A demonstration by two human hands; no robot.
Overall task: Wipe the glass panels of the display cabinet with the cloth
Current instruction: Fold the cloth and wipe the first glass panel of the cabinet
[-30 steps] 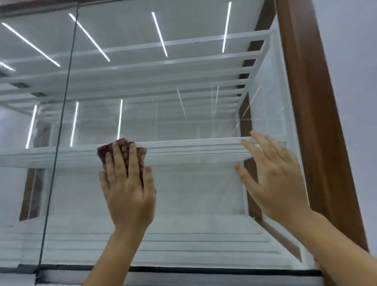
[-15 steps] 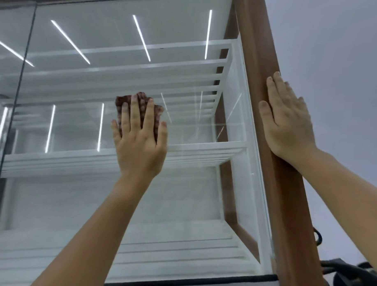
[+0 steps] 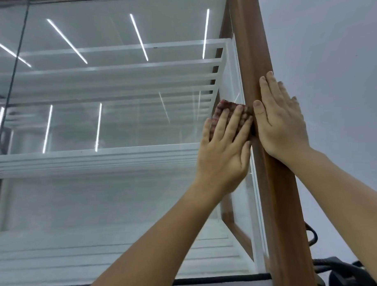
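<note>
Two hands, the left (image 3: 223, 152) and the right (image 3: 279, 122), meet at one cabinet (image 3: 259, 59). One cloth (image 3: 229, 108) shows. Two glass panels, one wide (image 3: 120, 119), one at the left edge (image 3: 5, 51).

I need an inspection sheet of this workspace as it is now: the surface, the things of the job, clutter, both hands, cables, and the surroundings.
Surface: clear glass front panel of the display cabinet, reflecting ceiling light strips; white shelves behind it.
Job's things: dark red textured cloth, flat on the glass at the panel's right edge.
Clutter: nothing seen.
Hands: left hand presses the cloth with straight fingers; right hand rests flat on the brown wooden corner post.
Cables: black cables at lower right, beside the post.
Surroundings: plain grey wall to the right.
</note>
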